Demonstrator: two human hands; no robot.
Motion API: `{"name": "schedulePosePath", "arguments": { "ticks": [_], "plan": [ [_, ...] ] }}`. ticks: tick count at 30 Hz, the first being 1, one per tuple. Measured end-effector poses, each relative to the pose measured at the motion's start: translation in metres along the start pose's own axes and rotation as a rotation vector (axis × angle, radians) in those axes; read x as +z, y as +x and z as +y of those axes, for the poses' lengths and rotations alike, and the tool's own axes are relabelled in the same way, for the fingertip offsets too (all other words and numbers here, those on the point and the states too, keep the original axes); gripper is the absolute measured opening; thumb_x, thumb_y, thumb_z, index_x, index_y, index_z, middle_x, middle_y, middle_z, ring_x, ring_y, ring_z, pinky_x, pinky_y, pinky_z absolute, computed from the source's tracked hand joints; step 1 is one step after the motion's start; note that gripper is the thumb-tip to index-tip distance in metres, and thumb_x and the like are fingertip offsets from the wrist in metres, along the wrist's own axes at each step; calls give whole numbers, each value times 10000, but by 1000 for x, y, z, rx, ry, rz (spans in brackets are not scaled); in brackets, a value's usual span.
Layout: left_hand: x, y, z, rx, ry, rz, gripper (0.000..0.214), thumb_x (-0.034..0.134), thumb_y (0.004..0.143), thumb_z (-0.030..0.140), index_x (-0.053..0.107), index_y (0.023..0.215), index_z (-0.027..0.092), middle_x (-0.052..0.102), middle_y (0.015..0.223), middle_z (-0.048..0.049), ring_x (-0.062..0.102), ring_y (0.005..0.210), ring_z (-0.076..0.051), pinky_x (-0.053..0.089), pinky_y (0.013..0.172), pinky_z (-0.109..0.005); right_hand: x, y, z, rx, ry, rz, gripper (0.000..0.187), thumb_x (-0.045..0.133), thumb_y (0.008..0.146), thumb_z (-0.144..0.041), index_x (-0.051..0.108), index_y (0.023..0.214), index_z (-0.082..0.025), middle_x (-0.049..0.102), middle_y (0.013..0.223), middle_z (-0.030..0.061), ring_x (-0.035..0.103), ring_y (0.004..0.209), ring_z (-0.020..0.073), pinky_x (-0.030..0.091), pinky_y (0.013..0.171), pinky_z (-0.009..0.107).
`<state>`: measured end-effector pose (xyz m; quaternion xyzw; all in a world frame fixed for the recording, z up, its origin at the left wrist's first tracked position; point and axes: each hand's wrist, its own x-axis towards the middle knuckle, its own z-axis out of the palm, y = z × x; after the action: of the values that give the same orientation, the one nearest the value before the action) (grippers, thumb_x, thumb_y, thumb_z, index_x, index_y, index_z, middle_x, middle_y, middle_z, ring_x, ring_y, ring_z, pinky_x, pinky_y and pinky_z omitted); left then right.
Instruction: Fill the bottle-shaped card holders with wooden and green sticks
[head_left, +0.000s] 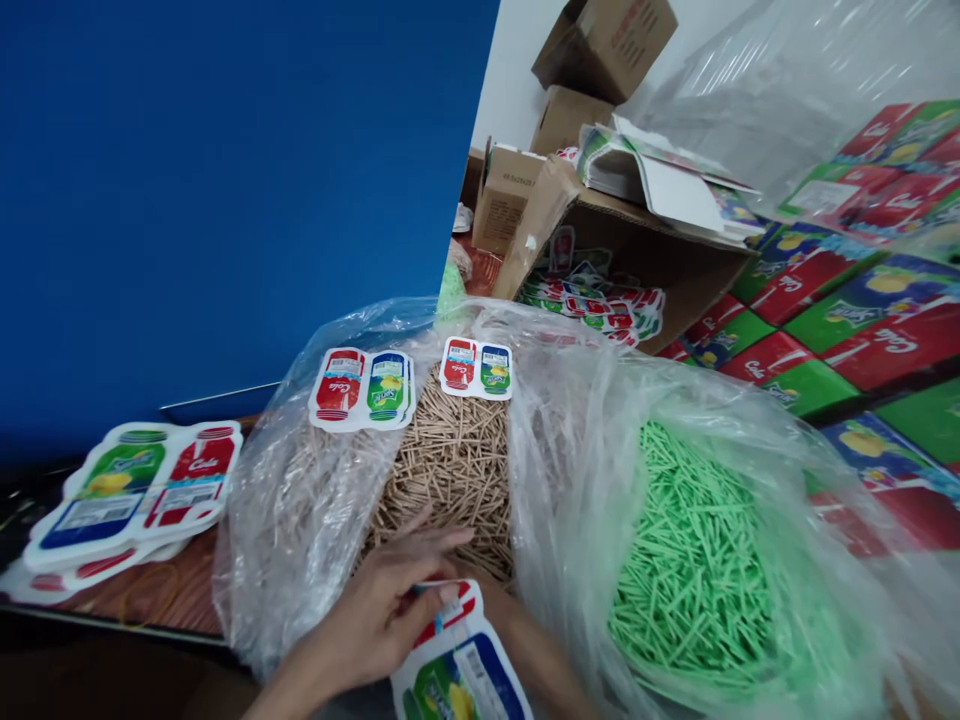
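Observation:
My left hand grips a jar-shaped printed card by its upper part, thumb over the red Cola half. The green and blue Sprite half hangs toward the bottom edge. My right forearm passes behind this card; the fingers of my right hand are hidden. Both are over a clear plastic bag filled with thin brown sticks. Two lots of similar cards, a left one and a right one, lie on top of the bag.
More cards are stacked on the brown tabletop at left. Green sticks fill another bag at right. Behind stands an open carton of loose cards. Printed boxes are piled at right; a blue panel rises at left.

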<state>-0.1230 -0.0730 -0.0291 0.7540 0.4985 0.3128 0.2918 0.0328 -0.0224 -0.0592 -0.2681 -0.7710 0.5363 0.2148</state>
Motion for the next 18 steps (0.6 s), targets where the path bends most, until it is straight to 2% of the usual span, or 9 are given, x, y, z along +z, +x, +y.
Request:
{"name": "schedulePosePath", "arguments": {
  "ticks": [1, 3, 5, 7, 9, 10, 12, 15, 18],
  "plan": [
    [-1, 2, -1, -21, -46, -36, 202, 476, 916, 227, 663, 859, 176, 606, 1309, -169, 544, 1229, -266, 313, 1099, -456, 0, 0, -2, -6, 17, -26, 217, 515, 813, -217, 713, 889, -259, 713, 839, 6, 650, 862, 215, 509, 820, 309],
    [-2, 3, -3, -55, -144, -41, 216, 478, 920, 258, 670, 855, 185, 585, 1341, -153, 545, 1227, -261, 366, 1065, -422, 0, 0, -3, 21, 105, -50, 184, 533, 815, -224, 704, 871, -263, 706, 871, 12, 629, 889, 223, 485, 848, 323],
    [-5, -1, -5, -61, -209, 71, 220, 486, 913, 255, 687, 844, 198, 526, 1408, -122, 505, 1260, -270, 355, 1064, -418, -1, 1, -2, 131, 328, 18, 70, 659, 752, -248, 688, 815, -255, 690, 850, 8, 607, 847, 220, 470, 832, 324],
    [-7, -10, -7, -95, -263, 261, 218, 501, 908, 271, 698, 835, 214, 557, 1383, -90, 518, 1237, -272, 349, 1060, -406, -3, 2, 1, 255, 577, 125, 154, 746, 697, -316, 663, 805, -243, 650, 765, -12, 580, 725, 187, 471, 739, 311],
    [-4, -20, -7, -144, -372, 341, 222, 503, 912, 320, 702, 867, 234, 675, 1215, -67, 630, 1058, -236, 458, 925, -324, -8, 6, 3, 318, 749, 231, 244, 733, 716, -432, 633, 811, -231, 584, 674, -37, 538, 611, 141, 454, 631, 275],
    [0, -25, -6, -158, -441, 309, 230, 501, 915, 348, 702, 878, 242, 723, 1091, -52, 672, 922, -203, 498, 804, -267, -11, 8, 3, 323, 802, 273, 284, 709, 731, -482, 619, 818, -228, 553, 654, -49, 523, 581, 122, 442, 603, 255],
    [12, -31, -2, -90, -516, 148, 268, 509, 908, 395, 708, 834, 233, 753, 851, -37, 675, 707, -162, 485, 649, -220, -16, 12, 1, 334, 923, 352, 343, 729, 701, -518, 598, 814, -221, 519, 650, -64, 521, 579, 95, 435, 603, 225],
    [32, -31, 7, 30, -469, -54, 373, 486, 912, 423, 709, 734, 183, 752, 734, -80, 673, 677, -174, 459, 649, -226, -15, 13, -7, 359, 1137, 402, 357, 821, 629, -418, 612, 819, -200, 541, 681, -61, 553, 635, 78, 447, 656, 202],
    [42, -24, 10, -91, -372, -121, 393, 467, 912, 427, 692, 740, 155, 733, 735, -98, 657, 692, -187, 445, 649, -235, -2, 7, -12, 394, 1283, 344, 323, 837, 633, -346, 645, 828, -173, 584, 682, -37, 591, 652, 95, 456, 680, 220]
  ]
}}
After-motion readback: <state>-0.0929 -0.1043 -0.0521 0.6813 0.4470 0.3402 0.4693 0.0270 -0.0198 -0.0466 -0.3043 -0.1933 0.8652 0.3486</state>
